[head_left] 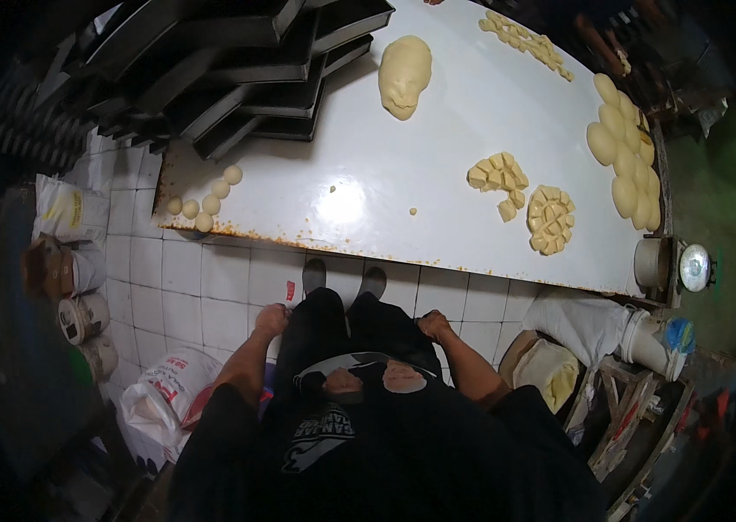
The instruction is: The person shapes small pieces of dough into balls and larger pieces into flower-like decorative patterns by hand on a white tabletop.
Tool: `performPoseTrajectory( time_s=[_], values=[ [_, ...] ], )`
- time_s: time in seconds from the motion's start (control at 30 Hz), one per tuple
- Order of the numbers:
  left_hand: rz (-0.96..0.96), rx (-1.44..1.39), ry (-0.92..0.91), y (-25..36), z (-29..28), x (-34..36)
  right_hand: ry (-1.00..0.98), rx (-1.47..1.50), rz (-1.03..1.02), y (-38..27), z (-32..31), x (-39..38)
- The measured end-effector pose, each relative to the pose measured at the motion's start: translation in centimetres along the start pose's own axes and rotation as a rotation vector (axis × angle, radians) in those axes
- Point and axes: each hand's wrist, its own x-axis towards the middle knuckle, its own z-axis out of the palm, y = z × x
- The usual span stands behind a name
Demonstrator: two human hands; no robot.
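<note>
My left hand [271,318] is down beside my dark trousers, its fingers curled. My right hand [433,324] is at my other hip, also curled; what either holds, if anything, is hidden. Beyond them is a white table [281,191] with a stained front edge. On it are an oblong dough mass [404,78], several small dough balls [213,204] at the front left, two clusters of cut dough [550,220] [497,177], a small dough bit [413,211], several plump dough ovals [625,152] along the right and small pieces [524,43] at the back.
Stacked black trays [272,61] overhang the table's back left. A co-worker's arm [603,43] shows at the back right. A metal scale [694,267] stands at the right end. Sacks [172,391] and buckets [646,344] line both sides of the tiled floor [168,278].
</note>
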Motion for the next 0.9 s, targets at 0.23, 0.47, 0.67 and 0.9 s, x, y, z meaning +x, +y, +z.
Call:
performPoseTrajectory(
  time_s=[0.23, 0.47, 0.67, 0.9],
  values=[
    [0.174, -0.122, -0.098, -1.6, -2.6, 2.0, -0.117, 0.46, 0.311, -3.1, 1.5, 1.1],
    [0.234, -0.125, -0.093, -5.2, -5.0, 4.8, 0.192, 0.158, 0.356, -8.3, 0.2, 0.1],
    [0.261, 0.036, -0.078, -3.1, -6.1, 7.6, 0.327, 0.27, 0.466, -6.4, 2.7, -1.3],
    [0.224, 0.134, -0.133, -3.1, -3.4, 9.6, 0.419, 0.398, 0.606, -6.1, 7.9, -0.2]
  ],
)
